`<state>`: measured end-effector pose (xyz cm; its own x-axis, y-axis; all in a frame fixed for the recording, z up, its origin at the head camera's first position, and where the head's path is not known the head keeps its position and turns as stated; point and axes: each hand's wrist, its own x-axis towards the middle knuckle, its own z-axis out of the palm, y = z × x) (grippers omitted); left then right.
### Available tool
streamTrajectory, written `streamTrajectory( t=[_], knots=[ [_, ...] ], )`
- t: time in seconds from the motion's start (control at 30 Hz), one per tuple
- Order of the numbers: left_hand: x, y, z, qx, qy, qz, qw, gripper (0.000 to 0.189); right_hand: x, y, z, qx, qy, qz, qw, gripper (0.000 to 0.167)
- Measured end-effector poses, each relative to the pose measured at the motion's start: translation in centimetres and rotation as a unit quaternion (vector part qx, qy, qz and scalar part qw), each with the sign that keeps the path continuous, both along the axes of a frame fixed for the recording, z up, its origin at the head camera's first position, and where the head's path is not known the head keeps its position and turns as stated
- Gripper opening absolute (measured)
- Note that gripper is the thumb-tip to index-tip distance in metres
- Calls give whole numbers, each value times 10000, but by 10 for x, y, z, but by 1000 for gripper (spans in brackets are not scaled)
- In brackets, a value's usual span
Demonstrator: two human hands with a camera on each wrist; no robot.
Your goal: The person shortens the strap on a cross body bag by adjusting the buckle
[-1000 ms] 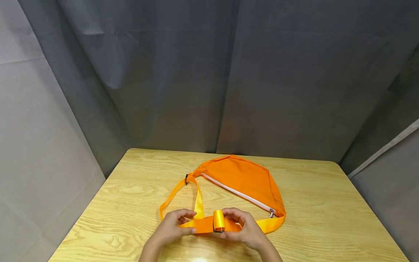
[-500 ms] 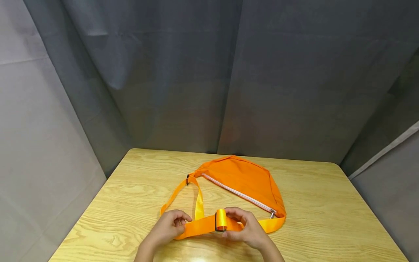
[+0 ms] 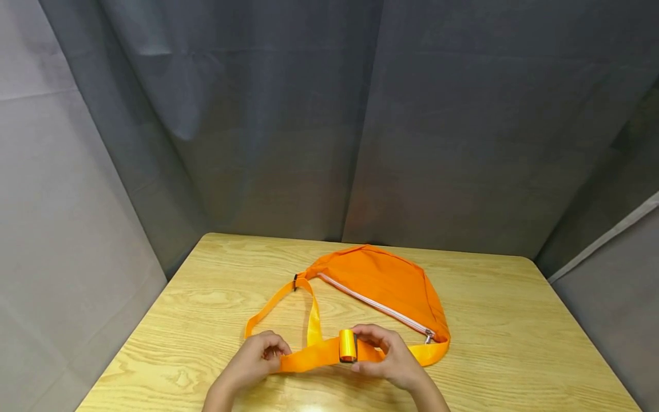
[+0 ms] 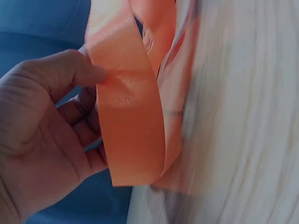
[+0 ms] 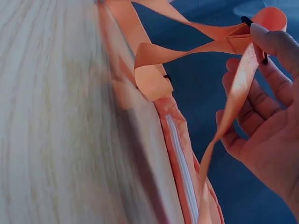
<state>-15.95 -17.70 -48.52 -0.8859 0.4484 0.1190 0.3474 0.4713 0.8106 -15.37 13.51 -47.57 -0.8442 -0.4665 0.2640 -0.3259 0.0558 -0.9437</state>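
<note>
An orange waist bag [image 3: 383, 280] lies on the table, its pale zipper [image 3: 376, 303] facing the near side. Its strap [image 3: 311, 356] runs in front of it, raised between both hands. My left hand [image 3: 254, 360] pinches the strap by its edge, as the left wrist view shows at the hand's fingertips [image 4: 96, 74]. My right hand [image 3: 388, 355] pinches the strap beside a black slider buckle [image 3: 355, 341]. A short loop of strap [image 3: 347, 345] stands up through this buckle. In the right wrist view, the thumb [image 5: 275, 42] presses on the webbing at the buckle.
A second black buckle [image 3: 295, 282] joins the bag's left end, where the strap bends in a loose loop [image 3: 268, 312]. The wooden table [image 3: 515, 343] reaches back to dark grey curtains [image 3: 278, 126]. A pale curtain [image 3: 77, 240] hangs at the left.
My left hand has let its earlier grip slide left along the strap, so more webbing shows between the hands. My right hand has shifted slightly right with the buckle. The bag stays put.
</note>
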Motion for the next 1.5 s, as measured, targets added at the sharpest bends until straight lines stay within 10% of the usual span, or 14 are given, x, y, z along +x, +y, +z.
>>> streamTrajectory(
  t=[0.33, 0.8, 1.03, 1.3, 1.5],
  knots=[
    [-4, 34, -2, 393, -577, -558, 9960, 27, 2, -5, 6, -243, 179, 195, 9994, 44],
    [-10, 67, 5, 1041, 406, -430, 9928, 19, 2, -8, 1, -397, 118, 332, 9986, 43],
    [-5, 65, 11, 1181, 585, -279, 9909, 13, 2, -8, -2, -414, 153, 357, 9984, 44],
    [10, 53, 42, 1006, 425, -178, 9939, 10, 1, -5, -3, -218, 106, 147, 9996, 45],
    [5, 39, 23, 993, 471, -21, 9939, 11, 1, -3, -3, -112, -60, 18, 9999, 45]
  ],
)
